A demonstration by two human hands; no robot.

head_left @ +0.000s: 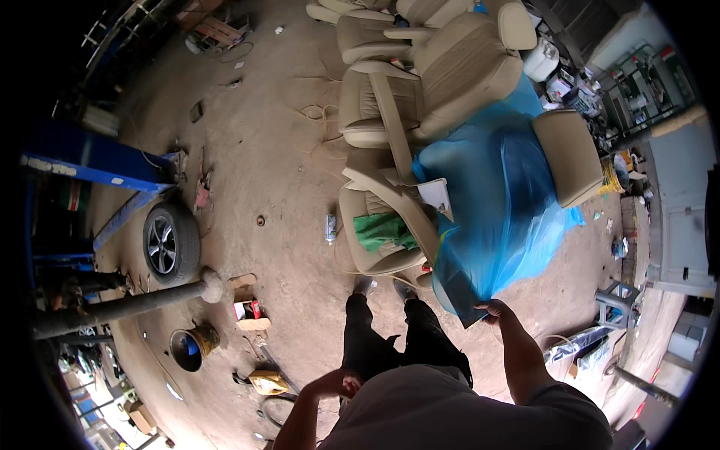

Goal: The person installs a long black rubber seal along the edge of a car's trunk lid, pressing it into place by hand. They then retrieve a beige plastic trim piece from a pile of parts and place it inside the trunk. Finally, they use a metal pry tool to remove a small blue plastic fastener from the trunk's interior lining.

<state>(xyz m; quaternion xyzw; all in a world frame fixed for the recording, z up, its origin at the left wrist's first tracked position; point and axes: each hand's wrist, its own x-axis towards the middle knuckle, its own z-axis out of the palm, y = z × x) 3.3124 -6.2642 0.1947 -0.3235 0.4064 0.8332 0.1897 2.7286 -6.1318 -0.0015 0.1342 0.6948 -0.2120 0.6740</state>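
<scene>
My right hand (pixel 491 310) is closed on the lower corner of a blue plastic cover (pixel 502 195), where a dark edge shows beside the fingers. The thin, translucent cover drapes over the backrest of the nearest beige car seat (pixel 375 259) and hangs loosely toward me. Its headrest (pixel 568 157) sticks out uncovered on the right. On the seat cushion lies a green cloth (pixel 384 232). A white flat piece (pixel 435 194) rests by the armrest. At my waist is my left hand (pixel 346 385), away from the seats; its fingers are mostly hidden.
More beige seats (pixel 457 67) stand in a row beyond. A spray can (pixel 330 229) is on the floor left of the seat. Farther left are a car wheel (pixel 171 244), a blue lift post (pixel 97 161) and a bucket (pixel 193 347). A grey stool (pixel 617 304) stands right.
</scene>
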